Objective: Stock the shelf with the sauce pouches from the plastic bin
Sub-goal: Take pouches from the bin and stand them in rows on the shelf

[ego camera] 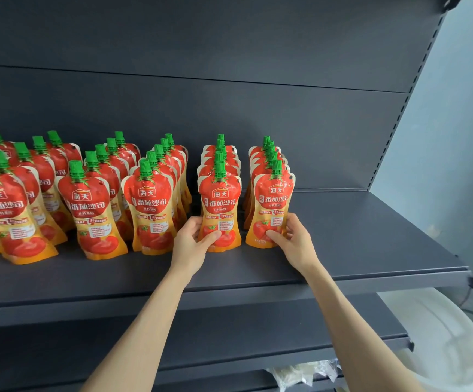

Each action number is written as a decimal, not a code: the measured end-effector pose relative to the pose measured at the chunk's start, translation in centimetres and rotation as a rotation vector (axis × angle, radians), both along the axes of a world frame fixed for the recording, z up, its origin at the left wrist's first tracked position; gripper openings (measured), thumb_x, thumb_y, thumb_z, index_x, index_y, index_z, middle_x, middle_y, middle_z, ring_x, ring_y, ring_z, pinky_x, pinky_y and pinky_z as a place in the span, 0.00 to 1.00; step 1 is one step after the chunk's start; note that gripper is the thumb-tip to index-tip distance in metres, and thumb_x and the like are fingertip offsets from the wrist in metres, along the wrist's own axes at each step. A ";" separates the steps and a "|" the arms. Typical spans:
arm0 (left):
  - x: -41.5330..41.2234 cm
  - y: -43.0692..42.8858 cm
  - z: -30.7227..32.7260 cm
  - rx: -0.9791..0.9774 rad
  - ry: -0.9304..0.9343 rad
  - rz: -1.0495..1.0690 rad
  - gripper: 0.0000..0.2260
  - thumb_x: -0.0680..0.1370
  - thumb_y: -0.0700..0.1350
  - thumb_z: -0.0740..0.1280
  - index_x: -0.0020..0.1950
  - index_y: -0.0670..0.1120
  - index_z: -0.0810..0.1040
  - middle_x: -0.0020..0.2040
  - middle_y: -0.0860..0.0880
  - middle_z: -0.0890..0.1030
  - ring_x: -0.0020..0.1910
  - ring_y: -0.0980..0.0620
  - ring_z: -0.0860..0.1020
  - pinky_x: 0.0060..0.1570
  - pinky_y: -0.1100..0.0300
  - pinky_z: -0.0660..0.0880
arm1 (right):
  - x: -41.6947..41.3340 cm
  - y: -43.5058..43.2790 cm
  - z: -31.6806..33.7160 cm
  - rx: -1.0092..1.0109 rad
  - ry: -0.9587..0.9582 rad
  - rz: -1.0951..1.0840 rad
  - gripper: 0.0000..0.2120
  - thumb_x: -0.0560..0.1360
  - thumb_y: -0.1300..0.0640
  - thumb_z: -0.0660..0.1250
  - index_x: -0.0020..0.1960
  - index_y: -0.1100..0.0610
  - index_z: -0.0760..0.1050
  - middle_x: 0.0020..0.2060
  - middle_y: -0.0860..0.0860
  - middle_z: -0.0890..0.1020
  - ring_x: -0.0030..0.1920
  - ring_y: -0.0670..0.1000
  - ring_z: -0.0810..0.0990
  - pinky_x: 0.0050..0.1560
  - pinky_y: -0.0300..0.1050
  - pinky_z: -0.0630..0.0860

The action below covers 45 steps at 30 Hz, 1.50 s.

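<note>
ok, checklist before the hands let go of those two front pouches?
1. Left hand grips the left front pouch low down: ok.
2. Right hand grips the right front pouch low down: ok.
3. Both pouches upright, bases on the shelf: ok.
4. Green caps in line with the rows behind: ok.
5. Bare shelf to the right of the last row for another row: ok.
6. Pouches left in the plastic bin: cannot tell, since its inside is mostly out of view.
</note>
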<state>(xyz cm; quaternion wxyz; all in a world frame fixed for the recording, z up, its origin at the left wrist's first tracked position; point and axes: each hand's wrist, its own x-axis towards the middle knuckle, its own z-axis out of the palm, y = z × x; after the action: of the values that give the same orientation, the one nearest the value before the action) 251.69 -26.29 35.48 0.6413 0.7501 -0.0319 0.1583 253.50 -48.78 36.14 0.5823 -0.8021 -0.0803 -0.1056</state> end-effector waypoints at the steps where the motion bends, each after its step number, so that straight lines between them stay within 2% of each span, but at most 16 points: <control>1: 0.0 0.0 0.0 0.007 -0.002 0.002 0.14 0.73 0.46 0.71 0.57 0.50 0.73 0.54 0.54 0.79 0.51 0.57 0.78 0.47 0.67 0.75 | -0.1 0.0 0.0 -0.003 -0.002 -0.003 0.16 0.75 0.56 0.68 0.60 0.53 0.67 0.56 0.46 0.76 0.54 0.45 0.76 0.50 0.33 0.73; 3: 0.1 0.0 -0.1 0.024 0.000 0.008 0.14 0.74 0.46 0.71 0.58 0.49 0.73 0.55 0.53 0.79 0.53 0.55 0.78 0.49 0.63 0.76 | -0.1 0.0 0.0 -0.010 0.000 -0.004 0.16 0.75 0.56 0.68 0.60 0.53 0.67 0.56 0.46 0.76 0.54 0.45 0.76 0.50 0.33 0.73; 7: 0.1 0.0 -0.1 0.032 0.010 0.008 0.15 0.74 0.47 0.70 0.58 0.50 0.72 0.56 0.53 0.78 0.54 0.55 0.77 0.51 0.61 0.76 | -0.2 0.0 0.2 -0.022 0.014 -0.003 0.17 0.76 0.56 0.67 0.62 0.55 0.67 0.56 0.46 0.76 0.54 0.45 0.76 0.51 0.35 0.73; 10: 0.1 0.0 -0.1 0.028 0.010 0.005 0.14 0.74 0.46 0.70 0.57 0.51 0.72 0.55 0.54 0.78 0.53 0.56 0.77 0.48 0.65 0.75 | -0.3 -0.1 0.3 -0.025 0.022 -0.003 0.18 0.76 0.56 0.67 0.63 0.55 0.67 0.56 0.46 0.76 0.55 0.46 0.76 0.53 0.38 0.73; 12: 0.0 -0.1 0.0 0.025 0.010 0.002 0.14 0.74 0.46 0.70 0.57 0.51 0.72 0.54 0.54 0.78 0.52 0.56 0.77 0.46 0.68 0.74 | -0.4 0.0 0.3 -0.028 0.019 -0.011 0.17 0.76 0.56 0.67 0.63 0.55 0.67 0.56 0.46 0.76 0.54 0.45 0.76 0.50 0.34 0.74; 14: 0.0 0.0 0.1 0.023 0.017 0.000 0.14 0.74 0.47 0.70 0.57 0.51 0.71 0.55 0.54 0.78 0.53 0.55 0.77 0.49 0.64 0.76 | -0.5 0.0 0.3 -0.027 0.013 -0.019 0.18 0.76 0.56 0.67 0.63 0.56 0.67 0.56 0.46 0.76 0.53 0.44 0.76 0.48 0.32 0.73; 17: 0.0 0.0 0.0 0.029 0.025 -0.002 0.14 0.74 0.46 0.70 0.58 0.51 0.71 0.56 0.52 0.78 0.54 0.54 0.77 0.53 0.57 0.76 | -0.6 0.0 0.4 -0.026 0.019 -0.022 0.18 0.76 0.56 0.67 0.63 0.56 0.67 0.57 0.47 0.76 0.54 0.45 0.75 0.52 0.35 0.73; 21: 0.0 0.0 0.1 0.042 0.021 -0.002 0.14 0.74 0.47 0.70 0.57 0.51 0.72 0.55 0.53 0.78 0.54 0.55 0.77 0.51 0.61 0.76 | -0.5 -0.1 0.5 -0.036 0.033 -0.017 0.19 0.76 0.56 0.67 0.64 0.57 0.66 0.60 0.50 0.76 0.56 0.46 0.75 0.55 0.41 0.73; 24: 0.0 0.0 0.1 0.046 0.021 0.010 0.14 0.74 0.47 0.70 0.57 0.51 0.72 0.55 0.54 0.78 0.53 0.55 0.77 0.52 0.59 0.76 | -0.6 0.0 0.5 -0.041 0.035 -0.012 0.20 0.76 0.56 0.67 0.65 0.57 0.66 0.61 0.51 0.76 0.56 0.47 0.75 0.56 0.42 0.73; 29: -0.1 -0.1 0.2 0.054 0.022 0.009 0.14 0.74 0.46 0.70 0.57 0.51 0.72 0.55 0.53 0.78 0.55 0.54 0.77 0.54 0.56 0.76 | -0.7 0.1 0.6 -0.042 0.042 -0.013 0.20 0.76 0.56 0.67 0.65 0.57 0.66 0.61 0.51 0.76 0.57 0.47 0.75 0.56 0.42 0.73; 34: -0.3 -0.1 0.4 0.075 0.038 0.011 0.15 0.74 0.46 0.70 0.59 0.49 0.72 0.57 0.52 0.78 0.54 0.54 0.77 0.53 0.58 0.76 | -0.8 0.2 0.6 -0.057 0.038 -0.032 0.20 0.76 0.55 0.68 0.64 0.56 0.66 0.60 0.50 0.77 0.54 0.45 0.75 0.52 0.35 0.72; 39: -0.4 -0.1 0.7 0.092 0.069 0.001 0.17 0.75 0.47 0.70 0.62 0.47 0.72 0.59 0.49 0.78 0.57 0.52 0.77 0.56 0.54 0.75 | -1.0 0.3 0.5 -0.090 0.041 -0.071 0.23 0.75 0.53 0.68 0.66 0.56 0.65 0.61 0.51 0.76 0.55 0.44 0.74 0.54 0.39 0.72; 42: -0.6 -0.1 0.9 0.101 0.087 -0.001 0.18 0.75 0.47 0.70 0.63 0.47 0.71 0.60 0.49 0.78 0.58 0.50 0.77 0.58 0.51 0.76 | -1.2 0.4 0.5 -0.096 0.026 -0.093 0.24 0.74 0.53 0.70 0.66 0.56 0.65 0.62 0.52 0.75 0.59 0.49 0.75 0.57 0.43 0.73; 45: -1.1 -0.1 1.2 0.105 0.091 0.009 0.19 0.74 0.47 0.70 0.63 0.46 0.71 0.58 0.51 0.78 0.58 0.51 0.77 0.57 0.54 0.75 | -1.8 0.3 0.5 -0.114 -0.016 -0.151 0.26 0.73 0.52 0.71 0.66 0.56 0.65 0.63 0.53 0.72 0.62 0.51 0.73 0.61 0.49 0.74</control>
<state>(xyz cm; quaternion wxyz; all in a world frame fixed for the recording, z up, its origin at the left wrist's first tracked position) 250.62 -26.40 36.64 0.6012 0.7892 -0.0075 0.1249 251.69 -48.52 36.63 0.5255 -0.8368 -0.0302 -0.1507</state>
